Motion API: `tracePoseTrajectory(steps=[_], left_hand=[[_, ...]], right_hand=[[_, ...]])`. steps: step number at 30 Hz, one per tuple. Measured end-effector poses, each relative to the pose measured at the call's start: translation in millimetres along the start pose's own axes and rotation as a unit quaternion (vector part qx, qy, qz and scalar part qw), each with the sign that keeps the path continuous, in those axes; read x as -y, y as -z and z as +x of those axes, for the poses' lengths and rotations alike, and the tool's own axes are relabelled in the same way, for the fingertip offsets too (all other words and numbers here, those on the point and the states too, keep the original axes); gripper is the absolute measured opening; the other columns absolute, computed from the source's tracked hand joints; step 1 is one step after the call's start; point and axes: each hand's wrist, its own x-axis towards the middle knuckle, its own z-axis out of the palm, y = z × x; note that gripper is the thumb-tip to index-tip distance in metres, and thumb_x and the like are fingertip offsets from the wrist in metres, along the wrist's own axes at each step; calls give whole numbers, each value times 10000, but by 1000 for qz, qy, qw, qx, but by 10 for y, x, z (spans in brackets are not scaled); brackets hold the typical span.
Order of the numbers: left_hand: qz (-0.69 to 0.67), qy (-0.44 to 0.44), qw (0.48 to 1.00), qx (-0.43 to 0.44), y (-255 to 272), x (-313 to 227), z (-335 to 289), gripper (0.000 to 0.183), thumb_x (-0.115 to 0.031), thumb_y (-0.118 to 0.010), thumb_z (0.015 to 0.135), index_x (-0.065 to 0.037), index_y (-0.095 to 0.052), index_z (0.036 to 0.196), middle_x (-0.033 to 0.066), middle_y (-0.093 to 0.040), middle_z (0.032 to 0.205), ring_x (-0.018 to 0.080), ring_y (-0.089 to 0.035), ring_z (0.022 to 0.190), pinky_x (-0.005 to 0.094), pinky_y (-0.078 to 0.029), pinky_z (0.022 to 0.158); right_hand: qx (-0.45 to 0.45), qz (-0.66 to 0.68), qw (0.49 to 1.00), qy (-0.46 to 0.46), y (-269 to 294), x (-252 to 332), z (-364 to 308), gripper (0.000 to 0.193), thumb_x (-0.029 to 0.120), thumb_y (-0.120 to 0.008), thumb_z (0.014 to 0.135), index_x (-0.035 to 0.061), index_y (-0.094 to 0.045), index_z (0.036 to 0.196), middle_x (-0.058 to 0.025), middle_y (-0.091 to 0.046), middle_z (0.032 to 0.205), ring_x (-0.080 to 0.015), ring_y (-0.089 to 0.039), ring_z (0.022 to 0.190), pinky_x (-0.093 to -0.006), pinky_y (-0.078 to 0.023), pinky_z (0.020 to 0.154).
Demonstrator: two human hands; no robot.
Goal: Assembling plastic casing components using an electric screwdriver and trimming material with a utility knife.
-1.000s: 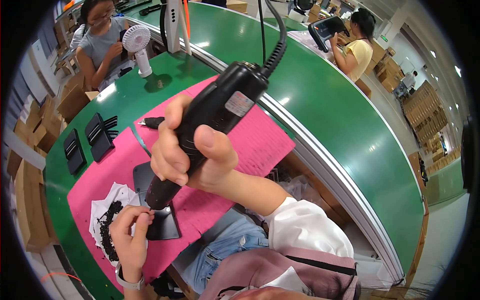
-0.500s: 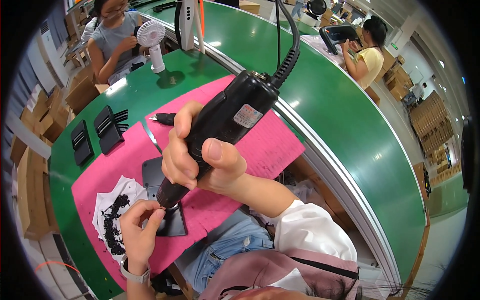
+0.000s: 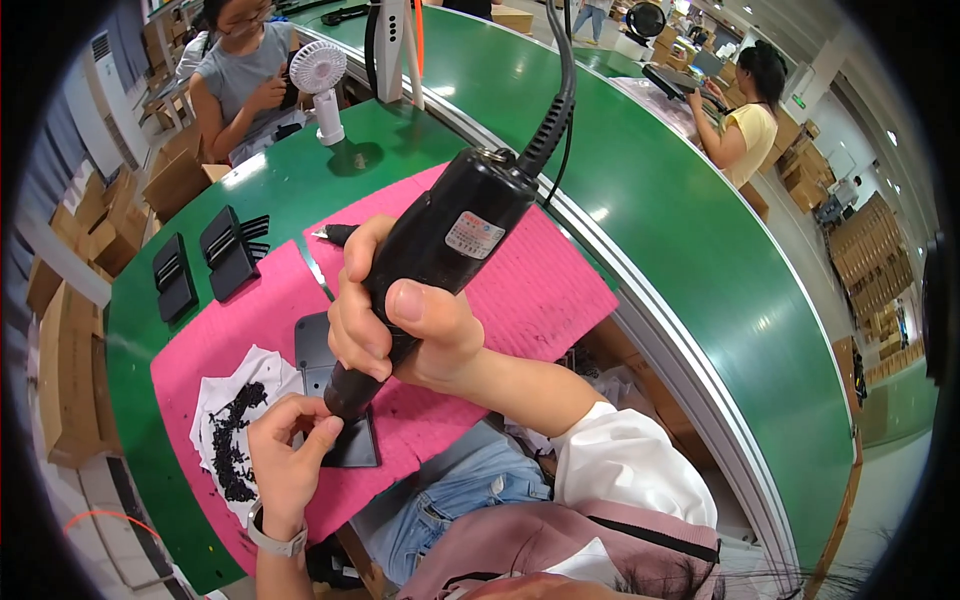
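My right hand (image 3: 425, 325) is wrapped around a black corded electric screwdriver (image 3: 440, 240), held slanted with its nose pointing down. Thumb and forefinger of my left hand (image 3: 285, 450) are pinched together right at that nose; what sits between them is hidden. Under the tool lies a flat black plastic panel (image 3: 314, 342), its middle covered by the tool and my fingers. Beside my left hand, small black pieces that look like screws (image 3: 238, 440) are heaped on a crumpled white sheet (image 3: 270, 368).
A pink foam mat (image 3: 540, 290) covers part of the green table (image 3: 680, 230). Two black slotted parts (image 3: 175, 278) lie at the left, and a black pointed tool (image 3: 335, 234) lies beyond my right hand. Farther off stand a white fan (image 3: 320, 75) and two people at work.
The screwdriver's upper end has swung slightly left, so it stands a little steeper. Its nose stays at my left fingertips. The whole view has shifted slightly.
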Motion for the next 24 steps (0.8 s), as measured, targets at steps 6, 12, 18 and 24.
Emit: tracePoseTrajectory(steps=[6, 12, 18, 24], left_hand=[[-85, 2, 996, -18, 100, -7, -70, 206, -47, -721, 744, 8, -600, 900, 8, -560, 806, 71, -507, 712, 206, -396, 594], [159, -94, 968, -170, 313, -8, 112, 229, -160, -569, 887, 17, -575, 1033, 100, -557, 729, 175, -540, 659, 290, -412, 574], [146, 40, 987, -47, 432, 144, 96, 302, -198, -514, 935, 40, -545, 1117, 55, -568, 665, 116, -528, 512, 255, -403, 491], [122, 28, 992, 33, 363, 288, 252, 406, -206, -566, 880, 108, -527, 1134, 145, -572, 576, 212, -558, 499, 344, -433, 538]], right_hand=[[-57, 20, 998, 8, -58, -85, 138, 351, 398, -536, 869, 95, -475, 1035, -13, -447, 564, -141, -445, 412, -332, -415, 516], [79, -81, 993, 34, -31, 91, 353, 415, 434, -438, 916, 69, -474, 1111, -3, -449, 611, -130, -437, 440, -328, -432, 567], [118, -213, 970, -24, -170, -157, 418, 411, 389, -526, 866, 51, -440, 1082, -27, -455, 601, -133, -431, 441, -292, -408, 513], [94, -296, 949, -63, -223, -302, 432, 382, 299, -569, 824, 37, -425, 1062, -58, -456, 588, -142, -423, 438, -266, -377, 451]])
